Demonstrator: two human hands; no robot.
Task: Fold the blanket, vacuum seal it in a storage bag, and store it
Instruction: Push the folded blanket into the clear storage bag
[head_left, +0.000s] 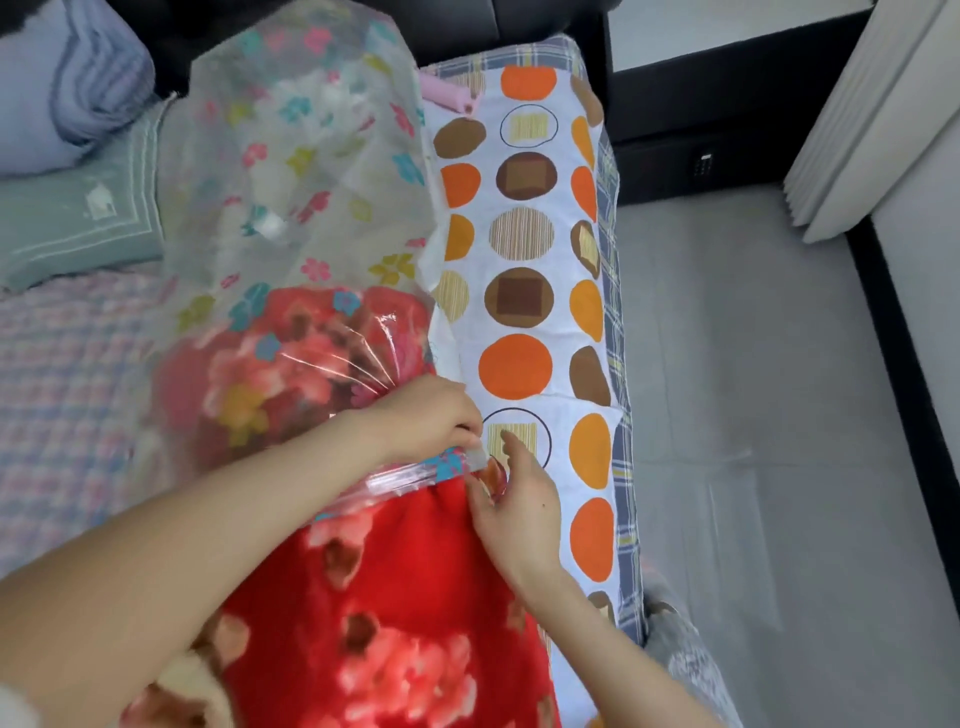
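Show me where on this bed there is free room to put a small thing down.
Free: the circle-patterned cover between the storage bag and the bed's right edge, and the pink checked sheet left of the bag, below the green pillow. Crowded: the bag's mouth, where the left hand and the right hand work over the red blanket.

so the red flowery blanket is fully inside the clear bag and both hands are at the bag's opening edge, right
Not fully. The head view shows the red blanket only partly inside the clear bag; much of it lies outside the opening, toward the person. The left hand and right hand are indeed at the opening edge.
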